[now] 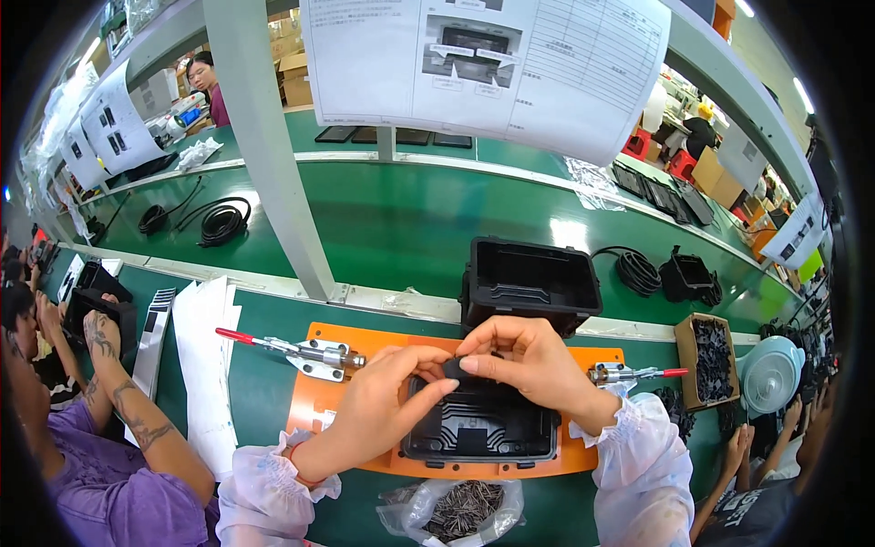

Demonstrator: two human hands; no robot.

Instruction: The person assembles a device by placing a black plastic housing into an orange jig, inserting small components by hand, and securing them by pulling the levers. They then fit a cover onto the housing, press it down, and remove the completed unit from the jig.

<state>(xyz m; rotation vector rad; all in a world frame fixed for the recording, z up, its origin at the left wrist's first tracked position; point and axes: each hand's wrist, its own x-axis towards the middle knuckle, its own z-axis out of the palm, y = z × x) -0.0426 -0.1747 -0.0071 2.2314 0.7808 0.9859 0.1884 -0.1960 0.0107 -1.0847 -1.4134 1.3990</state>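
- Centrally, I noted the black housing (480,424) seated on the orange fixture plate (314,401).
- My left hand (387,401) and right hand (527,360) pinched a small black part (458,366) just above the housing.
- A bag of screws (460,510) lay nearest me.

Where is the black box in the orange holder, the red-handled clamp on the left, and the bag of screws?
black box (480,428): head view, ribbed inner floor.
red-handled clamp (239,335): head view, red grip.
bag of screws (460,507): head view, screw pile inside.
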